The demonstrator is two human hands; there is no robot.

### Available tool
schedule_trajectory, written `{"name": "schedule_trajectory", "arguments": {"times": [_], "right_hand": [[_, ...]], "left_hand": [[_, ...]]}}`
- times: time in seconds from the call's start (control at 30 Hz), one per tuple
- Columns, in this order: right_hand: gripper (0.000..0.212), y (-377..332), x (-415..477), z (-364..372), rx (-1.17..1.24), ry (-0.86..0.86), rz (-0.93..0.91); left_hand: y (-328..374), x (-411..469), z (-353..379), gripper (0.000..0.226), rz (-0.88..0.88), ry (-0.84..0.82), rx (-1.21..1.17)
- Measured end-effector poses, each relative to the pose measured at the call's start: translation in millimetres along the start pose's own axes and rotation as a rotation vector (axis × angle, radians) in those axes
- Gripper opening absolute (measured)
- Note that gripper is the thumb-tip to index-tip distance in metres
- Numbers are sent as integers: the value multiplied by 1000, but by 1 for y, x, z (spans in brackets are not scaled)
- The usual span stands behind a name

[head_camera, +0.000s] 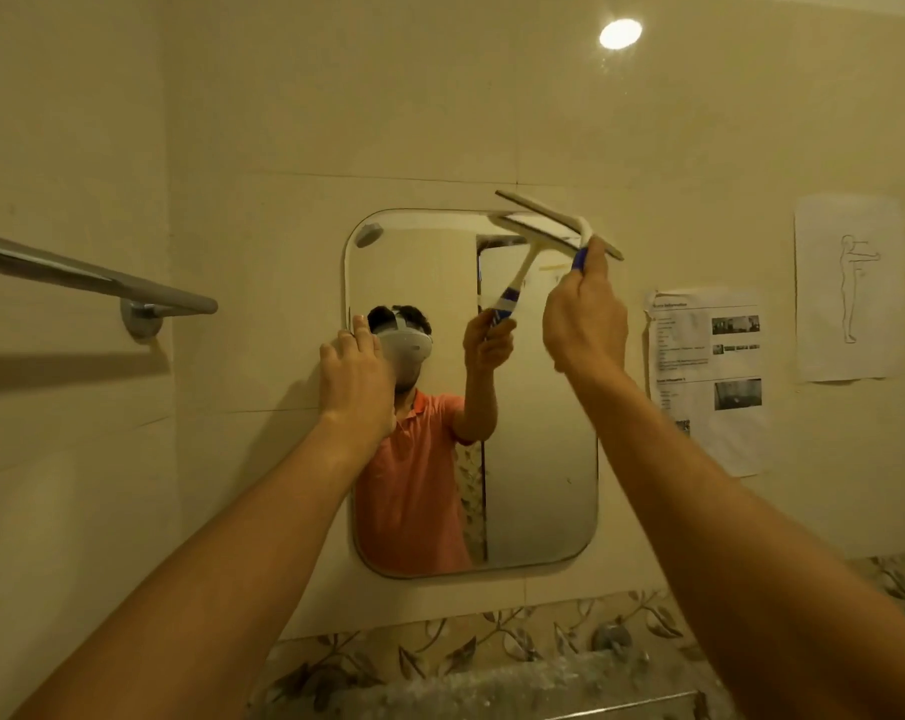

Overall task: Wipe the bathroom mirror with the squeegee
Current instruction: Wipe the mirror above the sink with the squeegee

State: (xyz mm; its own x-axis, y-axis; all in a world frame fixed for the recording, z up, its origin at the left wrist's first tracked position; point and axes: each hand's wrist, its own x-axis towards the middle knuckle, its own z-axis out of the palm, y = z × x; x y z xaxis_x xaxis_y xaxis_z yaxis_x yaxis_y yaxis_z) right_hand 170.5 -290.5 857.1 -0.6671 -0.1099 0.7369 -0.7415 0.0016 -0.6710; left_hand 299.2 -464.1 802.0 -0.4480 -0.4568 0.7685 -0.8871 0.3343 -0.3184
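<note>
Squeegee [555, 221] gripped by curled right hand [585, 319] at top right of mirror [538, 459], straight-fingered left hand [356, 379] laid on its left edge.

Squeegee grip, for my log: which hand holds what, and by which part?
Right hand grips the squeegee by its handle; left hand holds nothing, fingers touching the mirror.
</note>
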Motion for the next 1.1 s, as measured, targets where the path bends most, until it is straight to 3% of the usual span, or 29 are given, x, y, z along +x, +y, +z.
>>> {"name": "schedule_trajectory", "arguments": {"times": [0.23, 0.67, 0.9, 1.1], "right_hand": [[62, -12, 12, 11, -123, -76, 5], [62, 47, -124, 39, -76, -151, 94], [53, 11, -53, 7, 64, -38, 30], [57, -21, 12, 11, -59, -36, 27]], "left_hand": [[0, 3, 7, 94, 7, -14, -13], [-2, 1, 7, 89, 11, -1, -55], [-3, 0, 10, 99, -1, 13, -68], [-2, 1, 11, 95, 7, 5, -66]]}}
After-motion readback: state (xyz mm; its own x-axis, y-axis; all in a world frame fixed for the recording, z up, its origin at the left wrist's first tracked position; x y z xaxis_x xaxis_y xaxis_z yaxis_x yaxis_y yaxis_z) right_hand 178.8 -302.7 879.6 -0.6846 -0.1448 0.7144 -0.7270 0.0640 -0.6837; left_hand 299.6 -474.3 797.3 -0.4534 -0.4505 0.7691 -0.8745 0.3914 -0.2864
